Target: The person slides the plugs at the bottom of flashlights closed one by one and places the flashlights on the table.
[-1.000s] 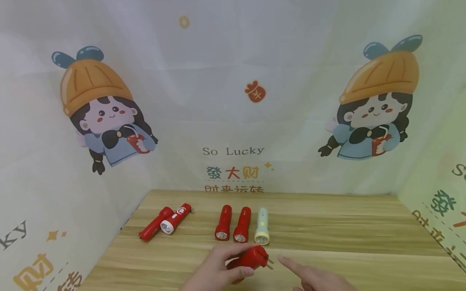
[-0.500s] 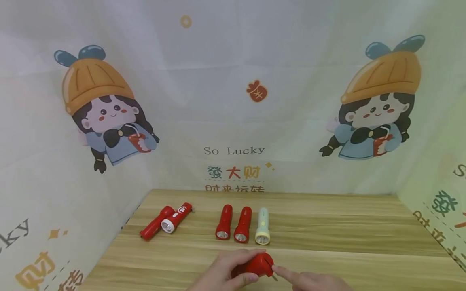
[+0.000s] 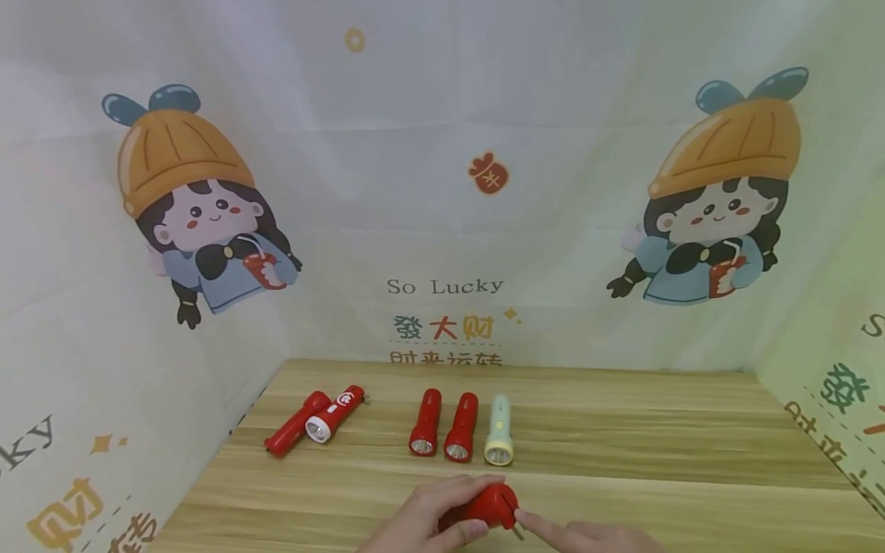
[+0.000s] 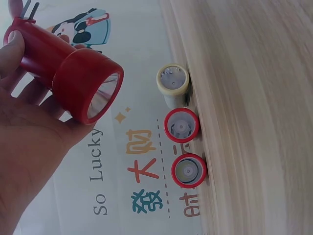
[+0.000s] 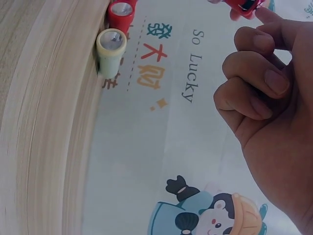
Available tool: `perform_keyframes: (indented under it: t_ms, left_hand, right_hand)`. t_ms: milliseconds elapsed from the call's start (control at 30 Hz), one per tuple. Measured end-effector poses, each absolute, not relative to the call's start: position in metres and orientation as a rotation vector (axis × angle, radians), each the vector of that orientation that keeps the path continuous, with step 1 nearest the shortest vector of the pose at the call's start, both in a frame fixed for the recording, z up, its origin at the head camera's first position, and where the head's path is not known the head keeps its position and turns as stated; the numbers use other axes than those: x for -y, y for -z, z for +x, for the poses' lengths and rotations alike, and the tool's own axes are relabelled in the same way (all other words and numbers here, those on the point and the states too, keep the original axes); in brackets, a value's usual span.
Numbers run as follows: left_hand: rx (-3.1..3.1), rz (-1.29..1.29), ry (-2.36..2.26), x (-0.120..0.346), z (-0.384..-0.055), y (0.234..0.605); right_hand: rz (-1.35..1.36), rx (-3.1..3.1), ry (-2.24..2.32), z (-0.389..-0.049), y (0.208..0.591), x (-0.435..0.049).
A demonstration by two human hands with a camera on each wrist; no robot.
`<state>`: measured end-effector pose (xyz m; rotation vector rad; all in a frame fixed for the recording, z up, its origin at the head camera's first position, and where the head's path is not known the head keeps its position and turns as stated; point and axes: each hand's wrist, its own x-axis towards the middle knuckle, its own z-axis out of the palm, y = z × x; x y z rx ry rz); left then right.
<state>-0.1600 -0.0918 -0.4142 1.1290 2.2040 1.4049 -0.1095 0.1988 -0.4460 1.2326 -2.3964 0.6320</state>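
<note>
My left hand [image 3: 430,513] grips a red flashlight [image 3: 489,507] around its body, thumb on the near side. In the left wrist view its wide head and clear lens face the table side, and two metal plug prongs [image 4: 33,11] stick out of the tail end. My right hand [image 3: 584,534] has its index finger stretched out, with the fingertip right at the prongs. The other fingers of that hand [image 5: 264,83] are curled toward the palm and hold nothing.
Beyond my hands stand two red flashlights [image 3: 425,424] and a mint-green flashlight [image 3: 500,422] with a yellow rim, in a row. Farther left, a red flashlight [image 3: 293,428] lies against a red-and-white flashlight [image 3: 339,411]. A printed cloth [image 3: 581,230] backs the wooden table [image 3: 657,430].
My right index finger has moved left onto the flashlight's prongs. The flashlight in my left hand has shifted slightly right and down, and its tail has turned a little toward me.
</note>
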Motion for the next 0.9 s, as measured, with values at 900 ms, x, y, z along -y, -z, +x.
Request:
perform_keyframes:
  t_ms: [900]
  left_hand:
    - [-2.074, 1.150, -1.399, 0.085, -0.163, 0.421]
  right_hand:
    - [1.414, 2.265, -0.379, -0.116, 0.447, -0.196]
